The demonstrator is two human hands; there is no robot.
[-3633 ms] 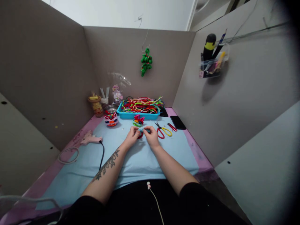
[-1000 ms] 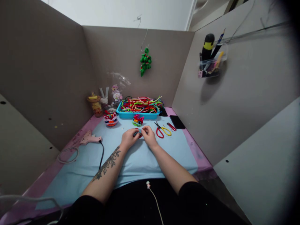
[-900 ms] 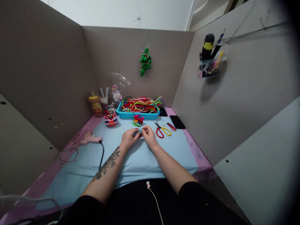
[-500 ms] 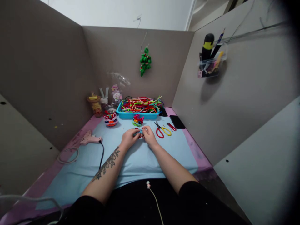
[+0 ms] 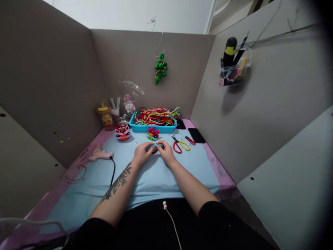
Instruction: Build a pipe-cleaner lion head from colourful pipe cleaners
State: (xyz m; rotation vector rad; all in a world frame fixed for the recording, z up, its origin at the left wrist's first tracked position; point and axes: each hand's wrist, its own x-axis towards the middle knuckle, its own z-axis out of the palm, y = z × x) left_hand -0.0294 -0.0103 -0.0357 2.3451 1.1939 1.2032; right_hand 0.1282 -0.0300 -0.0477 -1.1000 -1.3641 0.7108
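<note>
Between my two hands is a small blue and red braided cord piece (image 5: 155,146), partly covered by the fingers. My left hand (image 5: 142,153) grips its left side, and my right hand (image 5: 165,151) pinches its right side. Just beyond them on the blue cloth sits a small green and red cord animal head (image 5: 152,134). A pink and red cord animal head (image 5: 122,133) lies further left. To the right of my right hand are scissors (image 5: 180,144) with one red and one yellow handle, their blades parted.
A blue tray (image 5: 153,128) heaped with coloured cords stands at the back. A pink glue gun (image 5: 100,154) with a black cable lies at left. At right are a red cutter (image 5: 190,140) and a black phone (image 5: 196,135). Grey partitions (image 5: 153,97) enclose the table.
The braided cord piece has been turned in my fingers, so more of its blue face shows. Both hands keep hold and have shifted only slightly.
</note>
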